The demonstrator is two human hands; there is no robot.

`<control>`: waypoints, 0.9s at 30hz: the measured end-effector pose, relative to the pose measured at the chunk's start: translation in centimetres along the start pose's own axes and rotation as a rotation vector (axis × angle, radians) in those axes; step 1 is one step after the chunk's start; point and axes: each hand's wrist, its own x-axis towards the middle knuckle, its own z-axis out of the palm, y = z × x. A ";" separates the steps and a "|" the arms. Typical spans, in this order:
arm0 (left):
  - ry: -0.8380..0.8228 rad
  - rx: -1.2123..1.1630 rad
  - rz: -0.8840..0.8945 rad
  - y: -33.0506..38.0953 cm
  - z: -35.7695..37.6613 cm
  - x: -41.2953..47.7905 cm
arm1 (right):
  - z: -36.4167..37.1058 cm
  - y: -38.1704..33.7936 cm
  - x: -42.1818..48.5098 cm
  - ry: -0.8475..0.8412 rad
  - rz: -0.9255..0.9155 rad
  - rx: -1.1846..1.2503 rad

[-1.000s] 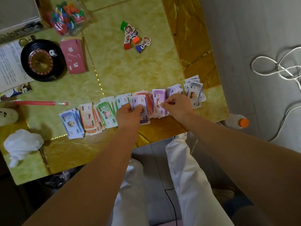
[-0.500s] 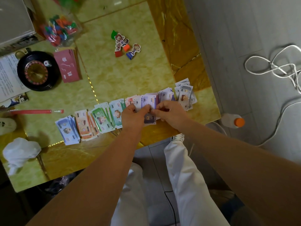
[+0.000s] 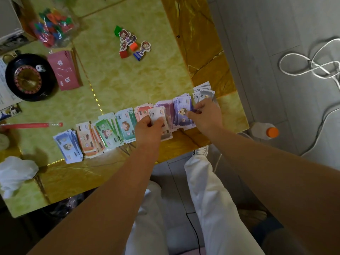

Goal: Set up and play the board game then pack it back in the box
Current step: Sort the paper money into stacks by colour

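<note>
Stacks of play money lie in a row along the near edge of the table (image 3: pixel 128 85): blue notes (image 3: pixel 68 146), orange notes (image 3: pixel 86 138), green notes (image 3: pixel 106 131), teal notes (image 3: pixel 126 126), pink notes (image 3: pixel 143 111), purple notes (image 3: pixel 182 111) and grey notes (image 3: pixel 203 91). My left hand (image 3: pixel 149 126) grips a small stack of grey notes (image 3: pixel 157 115) just above the row. My right hand (image 3: pixel 206 115) pinches the right edge of the purple stack.
Farther back lie several character pawns (image 3: pixel 132 43), a red card deck (image 3: pixel 65 70), a black roulette wheel (image 3: pixel 27 78), a bag of coloured pieces (image 3: pixel 53 26), a red pen (image 3: pixel 31 125) and a white tissue (image 3: pixel 16 173). On the floor: a bottle (image 3: pixel 265 130) and a white cable (image 3: pixel 312 65).
My left hand has lifted a grey stack clear of the row. My right hand has shifted right, from that stack to the purple notes.
</note>
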 end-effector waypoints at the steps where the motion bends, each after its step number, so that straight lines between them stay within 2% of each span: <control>1: -0.005 0.001 0.005 0.0 0.2 -0.2 | -0.1 -0.1 -0.2 0.010 -0.001 0.038; 3: -0.008 0.007 0.020 0.3 0.6 -0.7 | -0.4 -0.1 -0.6 -0.024 -0.047 0.133; 6: -0.030 0.032 0.045 1.0 1.8 -1.4 | -1.4 -0.3 -1.5 -0.246 -0.162 0.175; 8: -0.056 0.056 0.057 1.7 3.0 -1.7 | -2.0 -0.1 -1.6 -0.320 -0.191 0.164; 12: -0.044 0.151 0.075 2.2 4.8 -1.2 | -3.5 0.9 -0.5 -0.238 -0.105 0.193; 17: 0.034 0.346 0.055 1.5 5.4 -0.3 | -5.7 1.8 1.2 -0.084 -0.039 0.028; 22: -0.027 0.414 0.046 0.5 5.8 -0.6 | -5.4 1.5 1.8 0.036 -0.042 -0.066; 24: -0.013 0.431 0.082 0.3 5.8 -0.7 | -5.2 0.9 1.4 0.004 -0.140 -0.048; 27: 0.024 0.481 0.140 0.8 5.7 -0.7 | -4.2 0.2 1.3 -0.151 -0.277 -0.045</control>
